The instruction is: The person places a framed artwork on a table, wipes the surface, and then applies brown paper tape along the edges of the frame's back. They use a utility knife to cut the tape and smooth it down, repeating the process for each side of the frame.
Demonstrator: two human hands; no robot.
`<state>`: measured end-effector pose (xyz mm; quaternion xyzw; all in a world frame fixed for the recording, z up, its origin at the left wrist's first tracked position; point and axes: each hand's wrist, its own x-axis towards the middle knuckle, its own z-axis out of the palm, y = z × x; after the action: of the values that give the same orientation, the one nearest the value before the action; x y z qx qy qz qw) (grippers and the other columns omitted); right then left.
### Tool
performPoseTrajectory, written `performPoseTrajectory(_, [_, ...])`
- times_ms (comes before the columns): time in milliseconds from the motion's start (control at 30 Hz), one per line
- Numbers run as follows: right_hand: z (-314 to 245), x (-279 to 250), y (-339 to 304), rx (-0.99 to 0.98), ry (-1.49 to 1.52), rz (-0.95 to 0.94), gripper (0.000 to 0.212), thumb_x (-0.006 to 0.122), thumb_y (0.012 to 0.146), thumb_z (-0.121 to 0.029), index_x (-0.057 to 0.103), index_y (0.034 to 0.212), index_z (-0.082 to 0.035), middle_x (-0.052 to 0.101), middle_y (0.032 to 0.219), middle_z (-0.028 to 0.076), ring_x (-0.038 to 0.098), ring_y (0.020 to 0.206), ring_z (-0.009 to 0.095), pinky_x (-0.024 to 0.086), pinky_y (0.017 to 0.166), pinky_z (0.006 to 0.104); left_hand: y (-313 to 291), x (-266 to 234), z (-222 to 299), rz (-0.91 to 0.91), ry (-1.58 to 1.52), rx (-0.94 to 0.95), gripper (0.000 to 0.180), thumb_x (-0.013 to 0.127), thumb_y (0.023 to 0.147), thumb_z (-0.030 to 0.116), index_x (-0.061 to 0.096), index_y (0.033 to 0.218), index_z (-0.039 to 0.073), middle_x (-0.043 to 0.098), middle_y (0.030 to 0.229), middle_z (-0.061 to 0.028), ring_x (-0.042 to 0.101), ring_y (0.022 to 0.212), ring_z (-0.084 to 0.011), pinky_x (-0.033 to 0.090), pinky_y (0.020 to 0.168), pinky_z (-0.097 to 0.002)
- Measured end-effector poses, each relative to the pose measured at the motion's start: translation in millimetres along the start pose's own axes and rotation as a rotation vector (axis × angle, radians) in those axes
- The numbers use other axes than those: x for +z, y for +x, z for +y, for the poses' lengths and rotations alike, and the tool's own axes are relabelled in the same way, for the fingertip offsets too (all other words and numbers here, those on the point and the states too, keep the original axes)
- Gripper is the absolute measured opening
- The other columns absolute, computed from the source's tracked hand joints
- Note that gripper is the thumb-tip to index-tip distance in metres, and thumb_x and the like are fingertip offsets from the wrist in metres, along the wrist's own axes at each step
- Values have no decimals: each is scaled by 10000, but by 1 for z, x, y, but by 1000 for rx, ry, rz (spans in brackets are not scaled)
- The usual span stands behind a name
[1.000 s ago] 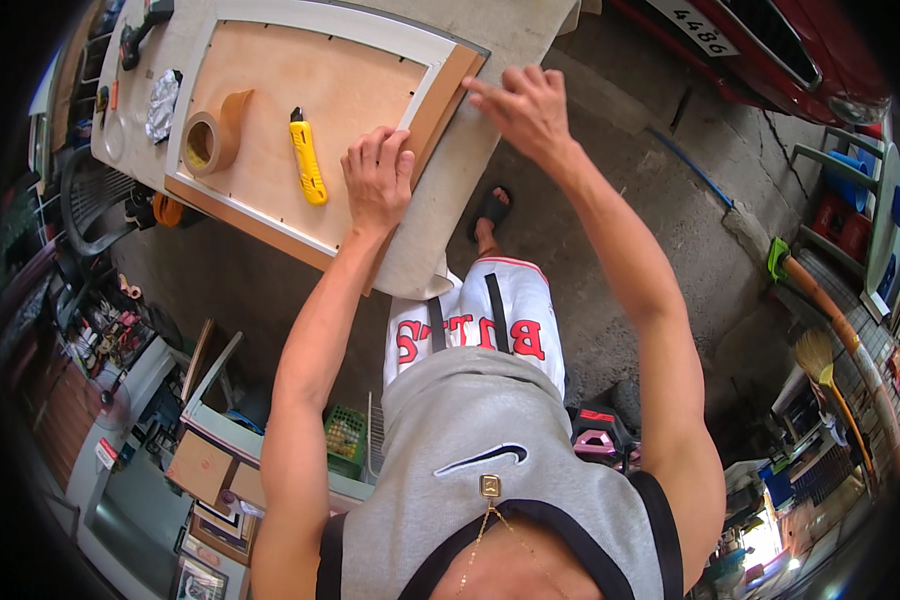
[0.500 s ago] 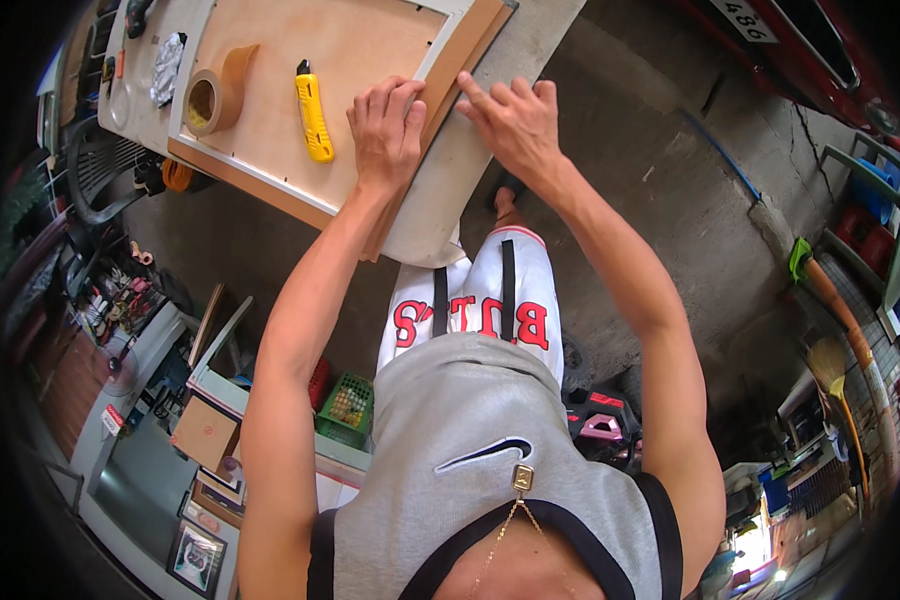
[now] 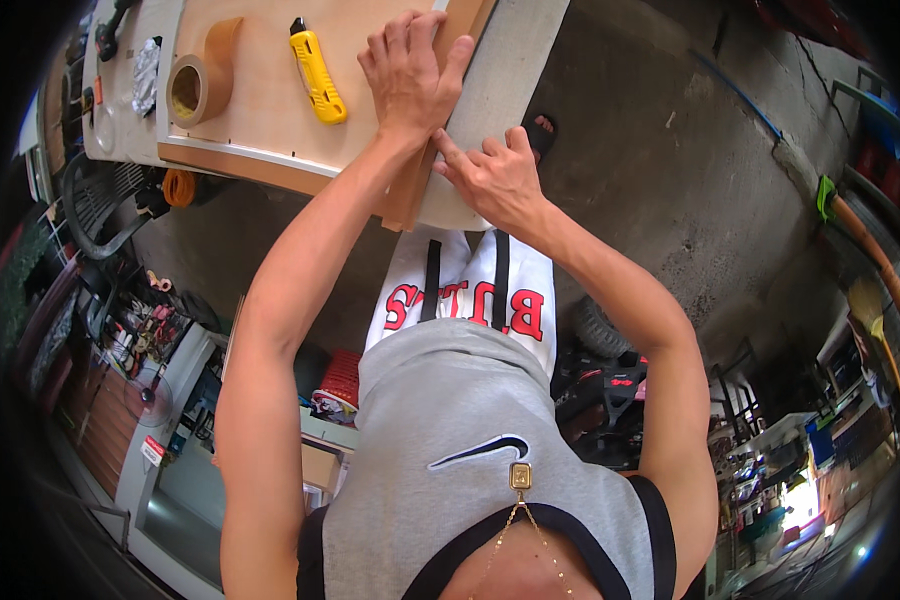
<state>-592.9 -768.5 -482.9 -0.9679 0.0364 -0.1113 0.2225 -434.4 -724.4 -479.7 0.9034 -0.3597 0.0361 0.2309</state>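
A flat panel with a white-edged frame (image 3: 270,110) lies on a pale table (image 3: 515,65). Brown tape (image 3: 407,195) runs along its right side, and the near end sticks out past the corner. My left hand (image 3: 410,88) rests on that right edge, open, with fingers spread. Just nearer to me, my right hand (image 3: 495,180) touches the taped side with its outstretched index finger; its other fingers are loosely bent and hold nothing. On the panel lie a yellow utility knife (image 3: 318,78) and a roll of brown packing tape (image 3: 202,88) with a loose length raised.
Crumpled foil (image 3: 146,78) and a dark-handled tool (image 3: 110,35) lie on the table's left part. A dark chair (image 3: 95,200) stands below that side, near an orange coiled cord (image 3: 178,187). A blue hose (image 3: 740,90) crosses the concrete floor to the right.
My right hand has slid along the taped edge toward me. My left hand has shifted away from me and to the right, onto the edge, with its fingers spread wider.
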Motion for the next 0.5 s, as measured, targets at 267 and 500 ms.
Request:
performPoseTrajectory(267, [-62,15,-37,92,28,0,440,619,897,-330,605,1237,-52,552,510,-5,492,508,162,339,650,349,-1,-2,8,25,41,63,368,554,904,384,563,1109,77,535,1086,-146,476,1014,-334,351,874,-493])
performPoseTrajectory(500, [-104,27,-72,130,20,-25,420,604,897,-338,621,1207,-55,582,551,6,514,522,170,345,666,352,-1,6,5,46,39,87,343,518,922,378,557,1072,73,527,1051,-148,468,986,-334,340,862,-497])
